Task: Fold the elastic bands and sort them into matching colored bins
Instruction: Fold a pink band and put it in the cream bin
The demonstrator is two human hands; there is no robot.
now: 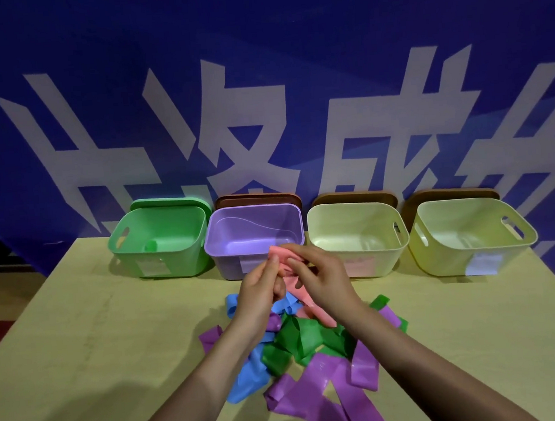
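Pink band: We see a salmon-pink elastic band, flat, matte and ribbon-like, held up above the table between both hands, in front of the purple bin.
Band's lie: Its upper end is bunched into a fold between the fingers; the rest trails down and to the right toward the pile, so its long axis runs from upper left to lower right.
Left hand: Our view shows the left hand with fingers curled, pinching the band's upper part at thumb and fingertip.
Right hand: The right hand grips the same folded end from the other side, fingers bent round it.
Pile: Loose bands in blue, green and purple lie tangled on the pale table beneath the forearms.
Bins: Four open bins stand in a row at the table's far edge: green bin, purple bin, cream bin, yellowish bin.
Green bin's content: A small green roll sits inside.
Backdrop: A blue banner with large white characters hangs behind.
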